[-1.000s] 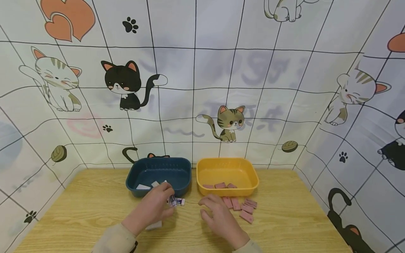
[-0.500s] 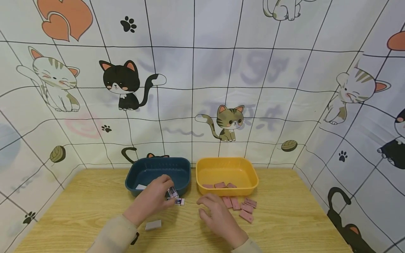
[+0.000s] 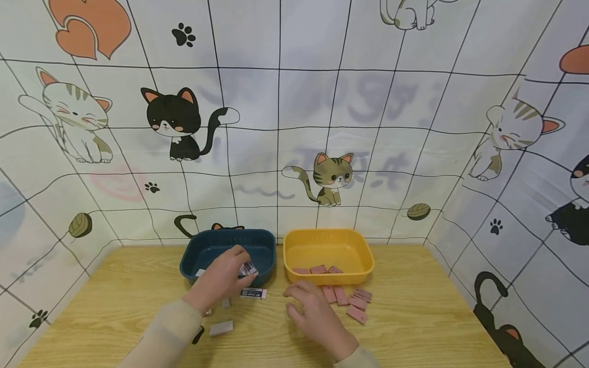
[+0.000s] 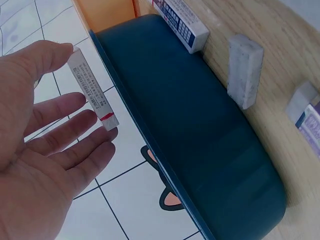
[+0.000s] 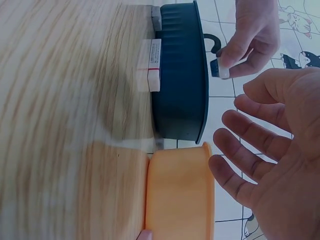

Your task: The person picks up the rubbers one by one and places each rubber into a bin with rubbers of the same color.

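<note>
In the head view my left hand (image 3: 220, 280) is over the front rim of the dark blue bin (image 3: 225, 238). Between thumb and fingers it pinches an eraser (image 4: 92, 89) in a printed paper sleeve, held outside the bin's wall level in the left wrist view. Another sleeved eraser (image 3: 253, 293) lies on the table just before the blue bin. Bare greyish erasers (image 3: 221, 328) lie closer to me. My right hand (image 3: 317, 319) hovers before the yellow bin (image 3: 329, 279), fingers loosely bent around nothing.
Several small pink blocks (image 3: 357, 302) lie on the table right of my right hand, and a few more pink blocks (image 3: 318, 269) are inside the yellow bin. A white piece (image 3: 200, 272) shows in the blue bin. A cat-patterned cloth (image 3: 248, 153) hangs behind the wooden table (image 3: 405, 317).
My left hand has raised the sleeved eraser from near the table up to the blue bin's front rim. The right hand has stayed almost still.
</note>
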Available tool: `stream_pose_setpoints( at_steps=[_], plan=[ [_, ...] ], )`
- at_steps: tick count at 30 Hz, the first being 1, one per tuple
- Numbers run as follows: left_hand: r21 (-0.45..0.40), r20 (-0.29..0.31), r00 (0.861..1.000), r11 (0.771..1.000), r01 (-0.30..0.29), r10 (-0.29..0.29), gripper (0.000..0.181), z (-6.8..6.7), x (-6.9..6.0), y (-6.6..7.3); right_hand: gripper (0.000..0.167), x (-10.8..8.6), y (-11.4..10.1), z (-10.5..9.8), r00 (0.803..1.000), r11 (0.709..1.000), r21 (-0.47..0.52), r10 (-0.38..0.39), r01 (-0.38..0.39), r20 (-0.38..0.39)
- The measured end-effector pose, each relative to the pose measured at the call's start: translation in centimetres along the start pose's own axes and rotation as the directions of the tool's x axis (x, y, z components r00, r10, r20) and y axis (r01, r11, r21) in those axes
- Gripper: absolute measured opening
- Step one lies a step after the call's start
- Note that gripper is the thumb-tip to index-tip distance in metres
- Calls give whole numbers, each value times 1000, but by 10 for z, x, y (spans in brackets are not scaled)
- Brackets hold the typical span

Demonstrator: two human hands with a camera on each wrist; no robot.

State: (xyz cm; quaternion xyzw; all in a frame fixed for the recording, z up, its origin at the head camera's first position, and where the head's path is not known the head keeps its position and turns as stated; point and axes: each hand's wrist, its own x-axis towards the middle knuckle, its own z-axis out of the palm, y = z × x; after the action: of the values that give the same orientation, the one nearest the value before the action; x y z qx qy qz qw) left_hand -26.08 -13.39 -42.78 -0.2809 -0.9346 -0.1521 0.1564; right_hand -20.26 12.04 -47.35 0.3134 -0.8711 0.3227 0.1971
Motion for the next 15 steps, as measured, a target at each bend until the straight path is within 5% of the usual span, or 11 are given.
stream_pose_setpoints(
  at_steps=[15],
  plan=[
    [-60, 144, 979, 986, 155, -145, 21, 9, 23, -9, 19, 2, -4, 0, 1000, 1000, 0, -1, 1, 10]
  ],
)
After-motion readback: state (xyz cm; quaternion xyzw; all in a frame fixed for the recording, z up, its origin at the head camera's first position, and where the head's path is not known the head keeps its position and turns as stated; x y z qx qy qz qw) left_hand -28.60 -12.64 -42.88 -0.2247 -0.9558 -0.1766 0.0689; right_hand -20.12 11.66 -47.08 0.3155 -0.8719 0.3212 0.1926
